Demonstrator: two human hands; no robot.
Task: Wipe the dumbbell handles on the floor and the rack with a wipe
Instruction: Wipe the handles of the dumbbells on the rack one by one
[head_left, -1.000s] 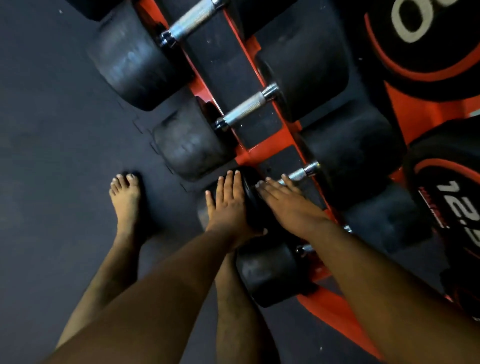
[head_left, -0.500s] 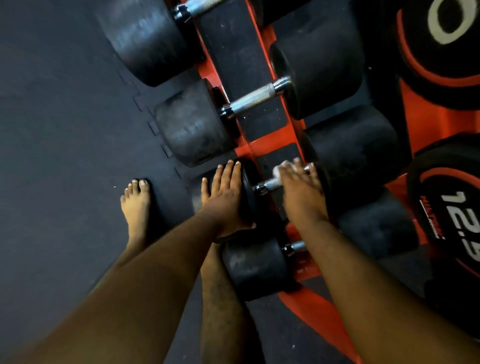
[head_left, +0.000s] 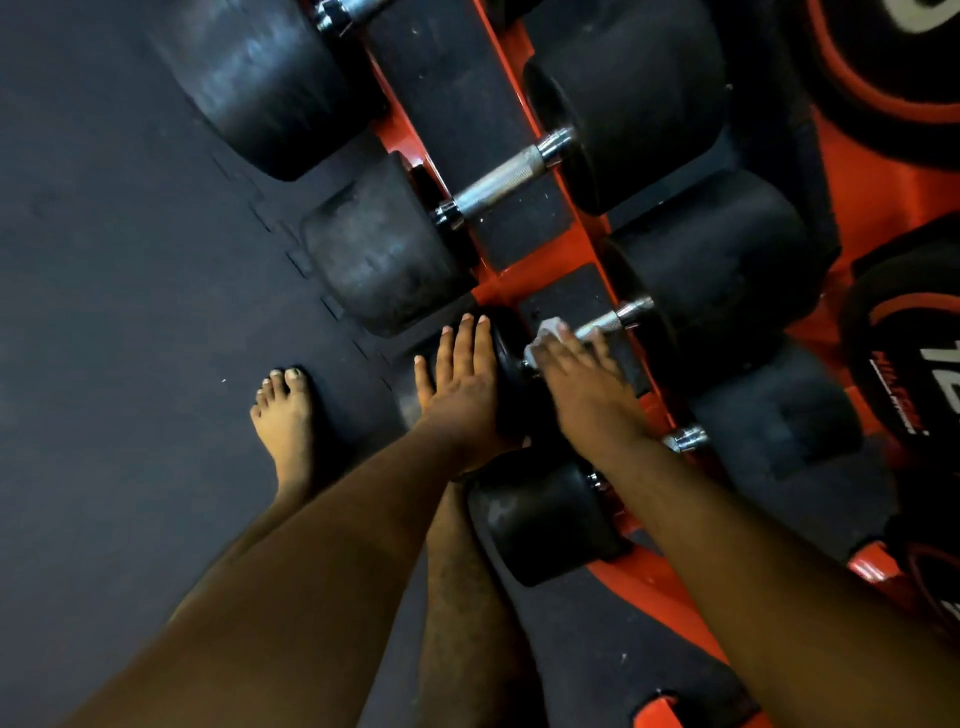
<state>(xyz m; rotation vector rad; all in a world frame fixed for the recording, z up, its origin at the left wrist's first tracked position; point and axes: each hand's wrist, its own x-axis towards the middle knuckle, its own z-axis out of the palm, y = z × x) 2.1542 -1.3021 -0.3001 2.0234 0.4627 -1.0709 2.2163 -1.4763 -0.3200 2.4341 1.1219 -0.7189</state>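
The left half of the frame is bare dark floor (head_left: 104, 312), with one bare foot (head_left: 284, 415) on it; the right half is crowded by the orange rack (head_left: 530, 270) and its row of black dumbbells. Between each pair of heads only a short chrome handle (head_left: 605, 326) shows (narrow room for fingers). At frame centre the left hand (head_left: 462, 384) lies flat, fingers straight and together, on the near head (head_left: 506, 364) of the third dumbbell. Just right of it the right hand (head_left: 576, 374) reaches over that handle, fingers extended and pressing a white wipe (head_left: 548, 331) against the bar's near end. Both forearms enter from the lower edge.
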